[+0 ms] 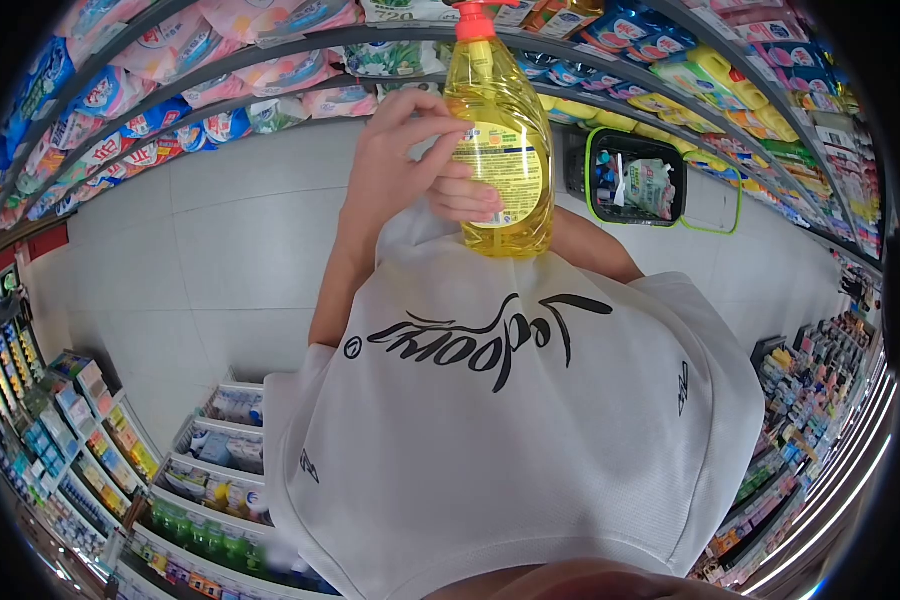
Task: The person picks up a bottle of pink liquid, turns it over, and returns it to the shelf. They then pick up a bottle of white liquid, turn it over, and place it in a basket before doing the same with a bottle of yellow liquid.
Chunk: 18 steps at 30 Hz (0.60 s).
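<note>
We are holding the yellow bottle (500, 150) just before our chest, long axis running up-down in the pic, red cap pointing to the top, toward the shelves (270, 50). Our left hand (395, 165) is closing its fingers around it. Our right hand is hiding behind the bottle, so we cannot tell its grip. The basket (638, 134) on the floor is carrying approx. a few packs (650, 185).

The bottle (498, 130) is clear, glossy yellow plastic with a smooth, shiny label (502, 165). Below the bottle, the shirt (510, 440) is matt white cloth. Behind it, the floor tiles (230, 250) look smooth.
</note>
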Motion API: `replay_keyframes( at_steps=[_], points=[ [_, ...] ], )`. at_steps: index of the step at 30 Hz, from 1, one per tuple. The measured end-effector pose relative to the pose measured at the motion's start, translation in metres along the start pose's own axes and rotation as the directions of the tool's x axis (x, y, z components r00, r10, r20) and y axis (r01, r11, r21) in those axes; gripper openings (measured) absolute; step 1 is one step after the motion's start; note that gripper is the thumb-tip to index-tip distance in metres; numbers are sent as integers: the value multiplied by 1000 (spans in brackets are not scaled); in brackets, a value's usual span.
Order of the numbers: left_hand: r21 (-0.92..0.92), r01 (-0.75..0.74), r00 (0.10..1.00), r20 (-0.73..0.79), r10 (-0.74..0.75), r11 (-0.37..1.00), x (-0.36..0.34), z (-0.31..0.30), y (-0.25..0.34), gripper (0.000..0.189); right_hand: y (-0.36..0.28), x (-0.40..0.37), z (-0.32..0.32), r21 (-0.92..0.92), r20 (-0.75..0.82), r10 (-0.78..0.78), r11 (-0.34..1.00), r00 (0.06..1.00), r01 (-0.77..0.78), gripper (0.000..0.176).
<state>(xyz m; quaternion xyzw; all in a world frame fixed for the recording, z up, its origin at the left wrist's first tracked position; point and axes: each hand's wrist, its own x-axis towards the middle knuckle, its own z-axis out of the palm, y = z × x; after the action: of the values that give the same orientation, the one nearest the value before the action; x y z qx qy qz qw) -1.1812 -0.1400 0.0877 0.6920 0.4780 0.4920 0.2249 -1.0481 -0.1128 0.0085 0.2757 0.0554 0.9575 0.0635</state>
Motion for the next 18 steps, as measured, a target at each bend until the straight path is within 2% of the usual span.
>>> replay_keyframes(
  at_steps=[7,13,15,16,18],
  points=[
    [21,-9,999,49,8,1000,-3,-4,0,27,-1,3,-8,45,33,43,998,999,-44,31],
    [50,-31,997,68,28,998,-1,-6,2,29,1,4,-4,18,-80,-11,1000,997,13,29],
    [-32,67,998,3,-67,997,-2,-3,-4,24,-1,10,-5,22,6,27,999,1000,-28,41],
    [-33,67,998,4,-67,997,-1,-2,-8,24,-2,14,-6,22,6,26,999,1000,-26,41],
    [-256,280,947,-84,-310,925,0,0,-16,22,-4,22,-8,42,111,89,995,990,-94,36]
  ],
)
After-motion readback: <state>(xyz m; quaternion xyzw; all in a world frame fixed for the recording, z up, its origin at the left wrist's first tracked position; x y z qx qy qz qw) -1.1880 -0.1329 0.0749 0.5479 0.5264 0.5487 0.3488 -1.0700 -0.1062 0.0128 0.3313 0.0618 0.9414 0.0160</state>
